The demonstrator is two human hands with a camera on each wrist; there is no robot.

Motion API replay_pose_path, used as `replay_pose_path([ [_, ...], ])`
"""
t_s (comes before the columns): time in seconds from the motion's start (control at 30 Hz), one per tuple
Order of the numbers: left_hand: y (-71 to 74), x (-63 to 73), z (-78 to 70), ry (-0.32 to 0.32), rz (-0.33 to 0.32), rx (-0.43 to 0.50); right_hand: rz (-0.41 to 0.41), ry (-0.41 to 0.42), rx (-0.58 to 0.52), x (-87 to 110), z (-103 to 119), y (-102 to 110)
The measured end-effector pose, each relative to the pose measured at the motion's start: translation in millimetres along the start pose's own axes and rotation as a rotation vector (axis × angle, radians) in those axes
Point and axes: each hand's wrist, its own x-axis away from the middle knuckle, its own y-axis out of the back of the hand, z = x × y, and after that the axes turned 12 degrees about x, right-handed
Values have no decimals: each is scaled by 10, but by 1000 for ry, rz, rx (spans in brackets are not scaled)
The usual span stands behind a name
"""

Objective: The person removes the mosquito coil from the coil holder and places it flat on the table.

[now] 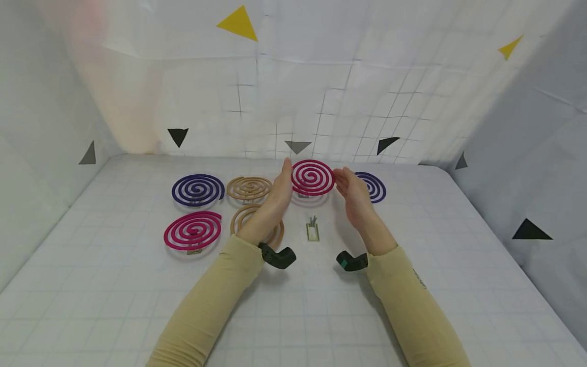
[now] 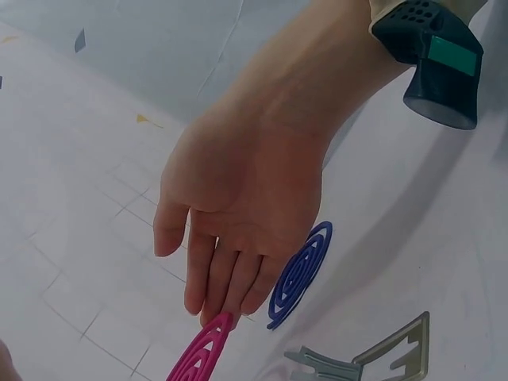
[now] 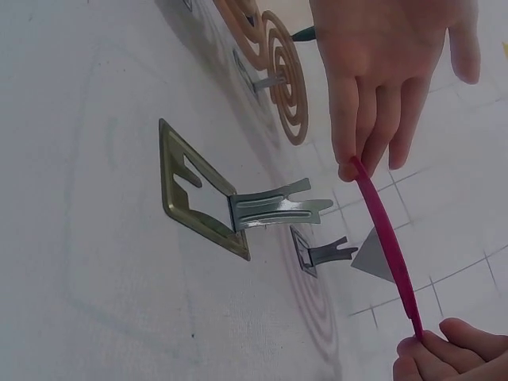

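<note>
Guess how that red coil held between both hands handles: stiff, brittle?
The red coil probably stays stiff: held only by fingers at its edges, it shows no sag. Likely brittle, since the spiral is thin with open gaps. Seems light; fingertip contact alone carries it above the stand.

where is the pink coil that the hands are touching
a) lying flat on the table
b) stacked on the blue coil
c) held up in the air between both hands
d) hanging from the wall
c: the pink coil is off the table, its edges held between the fingertips of the left hand and the right hand, above a metal stand on the table.
</note>
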Motion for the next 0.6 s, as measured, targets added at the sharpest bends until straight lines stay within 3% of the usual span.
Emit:
replay_pose_path([
  [0.33,-27,7,-25,-24,24,10,-6,12,-18,16,74,-7],
  [0.6,-80,2,-31,-44,2,69,-4,-3,6,38,95,25],
])
